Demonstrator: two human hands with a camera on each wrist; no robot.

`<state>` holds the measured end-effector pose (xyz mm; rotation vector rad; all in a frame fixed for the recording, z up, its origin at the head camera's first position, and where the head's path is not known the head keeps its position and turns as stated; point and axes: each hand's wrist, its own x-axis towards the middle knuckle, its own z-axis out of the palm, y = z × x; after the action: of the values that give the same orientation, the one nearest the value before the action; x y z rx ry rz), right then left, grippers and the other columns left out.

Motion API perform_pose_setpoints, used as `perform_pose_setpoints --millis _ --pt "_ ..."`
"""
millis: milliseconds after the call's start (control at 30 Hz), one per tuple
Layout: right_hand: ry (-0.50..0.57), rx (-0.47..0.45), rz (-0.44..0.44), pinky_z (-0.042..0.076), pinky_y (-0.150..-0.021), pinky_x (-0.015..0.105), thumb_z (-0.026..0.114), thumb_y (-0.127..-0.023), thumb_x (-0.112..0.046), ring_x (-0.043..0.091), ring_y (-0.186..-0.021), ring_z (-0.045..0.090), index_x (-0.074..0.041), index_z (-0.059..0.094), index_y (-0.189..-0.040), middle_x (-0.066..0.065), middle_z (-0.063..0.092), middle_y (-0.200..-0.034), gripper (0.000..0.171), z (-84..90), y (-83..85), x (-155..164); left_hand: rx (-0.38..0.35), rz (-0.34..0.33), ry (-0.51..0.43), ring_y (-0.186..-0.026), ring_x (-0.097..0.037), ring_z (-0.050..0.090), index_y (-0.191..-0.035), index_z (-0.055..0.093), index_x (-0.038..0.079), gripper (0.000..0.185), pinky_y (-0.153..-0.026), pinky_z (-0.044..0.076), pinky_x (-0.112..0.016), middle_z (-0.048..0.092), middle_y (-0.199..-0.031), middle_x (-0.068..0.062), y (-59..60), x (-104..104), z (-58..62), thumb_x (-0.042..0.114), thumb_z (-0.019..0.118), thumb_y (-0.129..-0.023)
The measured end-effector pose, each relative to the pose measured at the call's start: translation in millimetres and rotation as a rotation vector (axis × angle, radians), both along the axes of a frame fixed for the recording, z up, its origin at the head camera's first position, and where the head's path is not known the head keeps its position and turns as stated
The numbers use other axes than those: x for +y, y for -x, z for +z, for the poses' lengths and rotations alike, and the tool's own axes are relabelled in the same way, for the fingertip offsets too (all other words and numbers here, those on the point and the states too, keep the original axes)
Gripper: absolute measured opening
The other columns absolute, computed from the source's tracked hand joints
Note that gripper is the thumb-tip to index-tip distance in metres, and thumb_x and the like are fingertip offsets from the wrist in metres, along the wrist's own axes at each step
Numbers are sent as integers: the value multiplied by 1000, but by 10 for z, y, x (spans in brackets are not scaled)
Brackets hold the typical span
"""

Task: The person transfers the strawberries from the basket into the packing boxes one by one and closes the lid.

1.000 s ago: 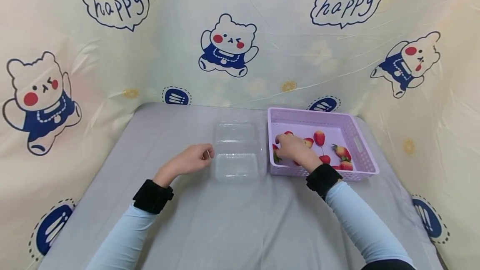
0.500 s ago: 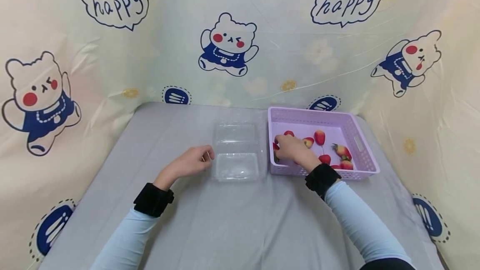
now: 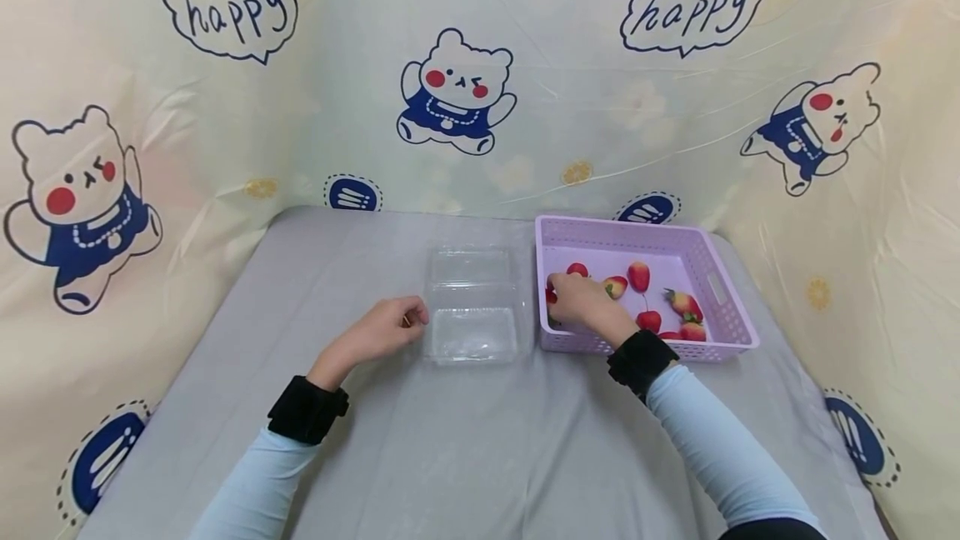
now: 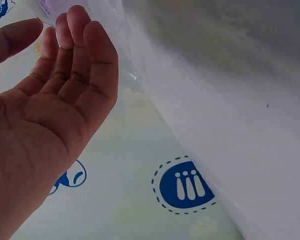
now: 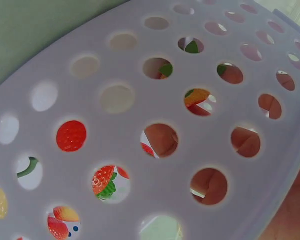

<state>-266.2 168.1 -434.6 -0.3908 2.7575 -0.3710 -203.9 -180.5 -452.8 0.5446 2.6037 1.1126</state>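
The backdrop cloth (image 3: 525, 107) reads "happy" in two speech bubbles.

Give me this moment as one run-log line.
right hand: in purple basket, among strawberries, grip unclear | left hand: fingers relaxed, beside clear plastic box, box empty | gray table
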Motion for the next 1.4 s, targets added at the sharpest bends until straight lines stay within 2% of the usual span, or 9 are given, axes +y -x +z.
perform_pose_setpoints --millis 333,567,967,1400 --pt "15 -10 4 56 -88 48 75 -97 -17 30 -92 64 -3 62 -134 13 67 -106 41 -28 -42 8 -12 60 -57 -84 -23 59 -108 67 -3 13 -72 52 -37 65 -95 -7 -104 -7 -66 3 61 -99" --pt "14 8 11 57 -89 48 77 -94 -16 30 -92 66 -3 63 -131 13 67 -105 41 -20 -43 28 -21 80 -101 -84 -24 60 -108 67 -4 13 -70 53 -36 65 -95 -8 -93 20 -93 4 61 -99" --pt "30 12 2 56 -89 46 75 -96 -22 28 -92 66 -4 64 -130 11 68 -106 40 14 -62 80 -11 94 -119 -84 -23 60 -109 67 -4 14 -71 53 -37 66 -96 -8 -74 -1 -125 3 61 -99" --pt "49 60 4 56 -90 51 71 -97 -22 31 -96 65 -1 62 -136 14 69 -110 45 72 -100 127 -10 119 -128 -83 -24 60 -110 68 -4 15 -70 53 -37 66 -95 -9 -83 41 -136 2 60 -98"
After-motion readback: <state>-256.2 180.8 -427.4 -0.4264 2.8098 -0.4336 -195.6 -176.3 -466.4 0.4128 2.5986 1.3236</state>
